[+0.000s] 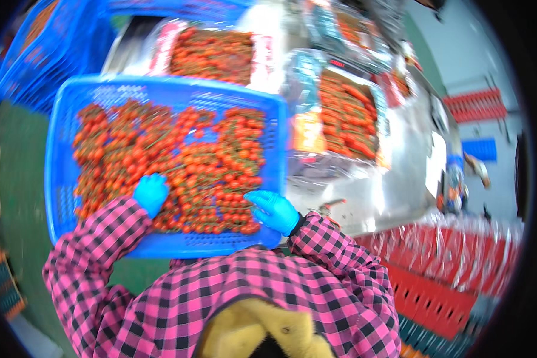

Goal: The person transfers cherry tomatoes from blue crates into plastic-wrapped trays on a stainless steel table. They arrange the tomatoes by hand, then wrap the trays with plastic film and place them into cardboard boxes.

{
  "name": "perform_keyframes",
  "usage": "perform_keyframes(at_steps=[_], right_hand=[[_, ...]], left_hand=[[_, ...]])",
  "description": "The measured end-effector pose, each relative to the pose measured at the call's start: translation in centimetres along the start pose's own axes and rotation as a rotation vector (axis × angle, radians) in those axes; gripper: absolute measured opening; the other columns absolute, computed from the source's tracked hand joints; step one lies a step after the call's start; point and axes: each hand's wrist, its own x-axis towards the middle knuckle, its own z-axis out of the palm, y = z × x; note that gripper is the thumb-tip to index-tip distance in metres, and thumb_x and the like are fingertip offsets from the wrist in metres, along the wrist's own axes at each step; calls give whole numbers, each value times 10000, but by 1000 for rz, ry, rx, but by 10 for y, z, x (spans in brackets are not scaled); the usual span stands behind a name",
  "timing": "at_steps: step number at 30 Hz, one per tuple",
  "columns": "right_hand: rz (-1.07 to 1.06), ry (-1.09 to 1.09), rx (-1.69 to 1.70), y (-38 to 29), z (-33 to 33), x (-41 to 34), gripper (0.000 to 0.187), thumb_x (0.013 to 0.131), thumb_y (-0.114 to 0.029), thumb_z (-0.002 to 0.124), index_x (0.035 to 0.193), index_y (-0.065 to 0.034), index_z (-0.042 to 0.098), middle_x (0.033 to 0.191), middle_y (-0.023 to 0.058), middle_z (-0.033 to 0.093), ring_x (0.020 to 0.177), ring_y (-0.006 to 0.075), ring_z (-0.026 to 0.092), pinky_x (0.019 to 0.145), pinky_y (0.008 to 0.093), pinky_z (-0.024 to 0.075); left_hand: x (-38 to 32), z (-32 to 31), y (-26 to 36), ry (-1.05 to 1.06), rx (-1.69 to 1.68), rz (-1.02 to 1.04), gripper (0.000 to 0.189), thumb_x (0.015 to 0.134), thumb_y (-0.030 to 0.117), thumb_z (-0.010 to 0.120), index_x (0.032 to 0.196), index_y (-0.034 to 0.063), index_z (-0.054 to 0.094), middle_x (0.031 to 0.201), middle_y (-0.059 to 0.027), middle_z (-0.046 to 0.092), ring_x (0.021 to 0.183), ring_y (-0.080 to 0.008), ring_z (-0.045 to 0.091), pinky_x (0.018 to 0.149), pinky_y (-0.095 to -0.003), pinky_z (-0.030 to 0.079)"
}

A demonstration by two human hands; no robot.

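In front of me stands a wide blue plastic crate (232,249) with perforated walls. Bunches of small red cherry tomatoes on the vine (197,174) cover most of its floor, and bits of blue base show between them. My left hand (151,195), in a blue glove, rests with curled fingers on the tomatoes left of centre; whether it grips a stem is hidden. At the crate's right side, my gloved right hand (275,212) has its fingers stretched to the edge of the tomato bunches, thumb apart, with nothing visible held.
Behind the crate, a box of vine tomatoes (212,56) sits on a steel table (402,179). To the right is another lined box (347,116), with red-handled snips (330,208) nearer me. Blue crates (49,58) stack at upper left; red crates (429,295) stand lower right.
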Motion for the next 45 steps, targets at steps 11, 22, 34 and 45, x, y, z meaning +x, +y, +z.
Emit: perform_keyframes(at_steps=[11,22,34,45], right_hand=[[336,531,-798,162,-222,-93,590,692,-246,666,1221,-98,449,1162,145,496,1075,303,467,895,388,390],[95,309,-422,206,-255,-79,591,554,-305,753,1023,-62,488,975,155,468,916,327,472,768,399,421],[48,54,-553,198,-262,-85,642,674,-281,661,1221,-73,398,1038,153,484,938,309,481,777,407,419],[77,-63,-506,175,-255,-78,697,725,-153,608,1309,8,264,1306,216,326,1203,376,307,982,441,260]], left_hand=[[99,-100,30,149,-2264,-128,478,738,102,604,1167,54,399,1065,-102,514,974,-232,529,821,-376,464],[264,-156,202,-241,-2916,243,630,784,399,460,1296,61,316,1268,-227,380,1002,-308,522,817,-478,444],[363,-158,264,6,-252,255,632,652,374,669,1181,106,449,934,-150,474,832,-314,515,674,-407,442],[342,-126,300,238,-480,24,820,734,494,522,1350,60,197,1382,-196,206,1289,-358,150,992,-595,77]])
